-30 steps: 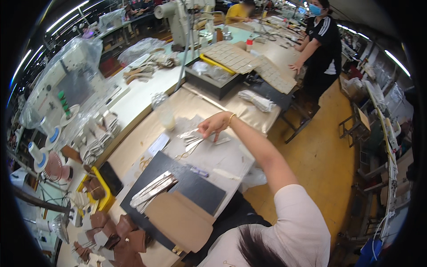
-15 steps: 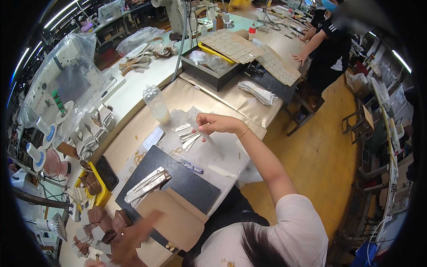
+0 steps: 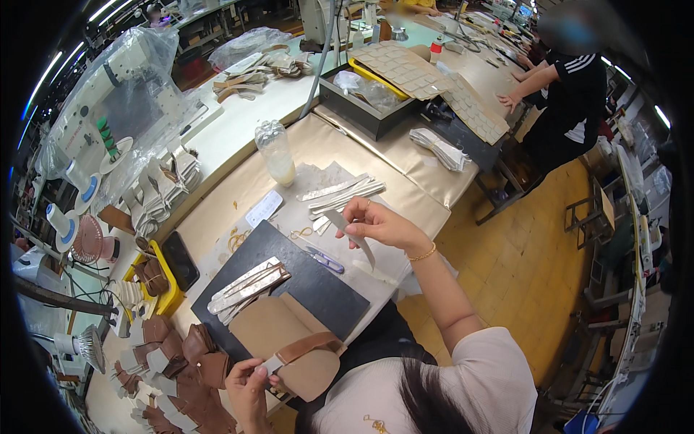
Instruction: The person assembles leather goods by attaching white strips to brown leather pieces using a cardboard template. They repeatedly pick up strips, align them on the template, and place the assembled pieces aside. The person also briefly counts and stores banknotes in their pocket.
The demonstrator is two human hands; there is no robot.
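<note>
By the purple snips [image 3: 329,262], I see the right hand [image 3: 383,226] pinching a pale strip [image 3: 366,251] aslant, the left hand [image 3: 249,383] gripping a brown strap [image 3: 307,346] rightward across a tan panel [image 3: 262,327].

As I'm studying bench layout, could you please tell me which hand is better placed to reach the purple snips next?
Probably the right hand: it is much nearer the purple snips, though it holds a pale strip. The left hand is farther away, holding a brown strap.
</note>
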